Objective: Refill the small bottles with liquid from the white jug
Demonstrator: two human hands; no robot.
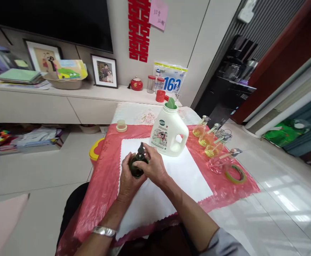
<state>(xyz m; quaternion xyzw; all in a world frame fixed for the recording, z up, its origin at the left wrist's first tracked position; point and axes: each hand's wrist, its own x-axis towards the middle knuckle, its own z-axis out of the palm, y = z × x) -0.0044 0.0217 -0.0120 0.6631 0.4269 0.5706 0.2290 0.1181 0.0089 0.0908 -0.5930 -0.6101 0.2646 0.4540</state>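
A dark green pump bottle point(136, 172) with a black pump head point(140, 150) is held over the near side of the white cloth point(155, 199). My left hand point(128, 177) wraps round the bottle's body from the left. With its thumb and fingers, my right hand point(154, 163) grips the bottle at the base of the pump. Just beyond my hands stands a large white detergent jug point(168, 133), its green spout point(170, 103) uncovered. A pale cap point(121, 126) lies at the left on the red table cover point(104, 177).
Several clear pump bottles point(211, 149) with yellowish liquid stand along the table's right side. Near them lies a roll of tape point(235, 174). A yellow and red stool point(96, 149) is at the left edge. Red-lidded jars point(151, 84) stand on the cabinet behind.
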